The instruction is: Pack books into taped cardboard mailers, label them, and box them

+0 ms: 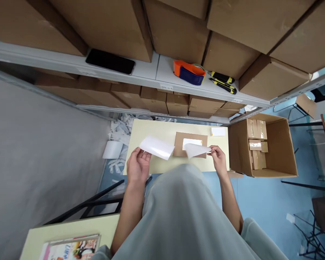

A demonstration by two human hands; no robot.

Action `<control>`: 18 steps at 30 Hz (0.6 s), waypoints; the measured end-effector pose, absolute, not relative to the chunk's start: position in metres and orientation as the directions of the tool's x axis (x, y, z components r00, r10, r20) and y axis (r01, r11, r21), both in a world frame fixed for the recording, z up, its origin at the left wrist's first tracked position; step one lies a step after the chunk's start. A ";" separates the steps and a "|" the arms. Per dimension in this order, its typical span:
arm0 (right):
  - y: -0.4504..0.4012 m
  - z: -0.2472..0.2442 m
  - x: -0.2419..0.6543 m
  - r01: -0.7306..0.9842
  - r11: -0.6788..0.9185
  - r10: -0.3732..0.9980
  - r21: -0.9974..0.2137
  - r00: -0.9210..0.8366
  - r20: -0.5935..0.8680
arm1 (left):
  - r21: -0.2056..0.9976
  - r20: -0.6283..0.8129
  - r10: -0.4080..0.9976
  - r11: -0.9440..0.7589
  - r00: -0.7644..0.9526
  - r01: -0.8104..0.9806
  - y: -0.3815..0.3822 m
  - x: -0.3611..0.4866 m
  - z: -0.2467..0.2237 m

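My left hand (138, 163), its fingers pinched at the edge, holds a glossy white sheet (157, 147) above the pale yellow table (157, 167). On the right, my right hand (217, 156) grips the corner of a second, curled white sheet (196, 149). Under that second sheet lies a flat brown cardboard box (180, 139) with a white label (188, 141) on its top, partly covered by the sheet. The two sheets are apart from each other. Another small white label (218, 131) lies at the table's back right corner.
A shelf (146, 68) across the back carries boxes, a black phone (110, 61), an orange and blue tape dispenser (189, 73) and yellow-black cutters (222, 82). An open carton (280, 148) with small boxes stands right of the table. Paper scraps (120, 131) lie at the left; magazines (73, 249) lower left.
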State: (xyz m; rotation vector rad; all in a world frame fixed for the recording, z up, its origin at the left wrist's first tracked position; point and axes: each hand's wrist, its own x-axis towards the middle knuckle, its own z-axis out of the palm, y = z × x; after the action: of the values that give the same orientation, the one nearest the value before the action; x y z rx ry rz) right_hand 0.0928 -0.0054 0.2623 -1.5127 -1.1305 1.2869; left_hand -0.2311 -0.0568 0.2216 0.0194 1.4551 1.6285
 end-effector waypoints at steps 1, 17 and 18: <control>0.001 0.261 0.089 0.126 -0.237 0.971 -0.963 0.059 -0.232 | 0.796 -0.530 0.597 0.104 -0.603 -0.597 -0.063 -0.240 0.220; 0.081 0.228 -0.297 0.285 -0.296 0.548 -0.912 -0.731 -0.406 | 0.741 -0.580 0.239 -0.242 -0.779 -0.626 -0.200 -0.298 0.236; 0.082 0.229 -0.321 0.263 -0.288 0.551 -0.921 -0.741 -0.384 | 0.755 -0.569 0.232 -0.230 -0.789 -0.613 -0.207 -0.297 0.237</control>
State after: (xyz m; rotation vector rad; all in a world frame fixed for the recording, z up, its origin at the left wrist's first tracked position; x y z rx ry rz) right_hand -0.3213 0.0818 0.2291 -1.0229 -1.7393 2.1407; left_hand -0.2970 -0.2072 0.2368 -0.4607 1.4922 2.0559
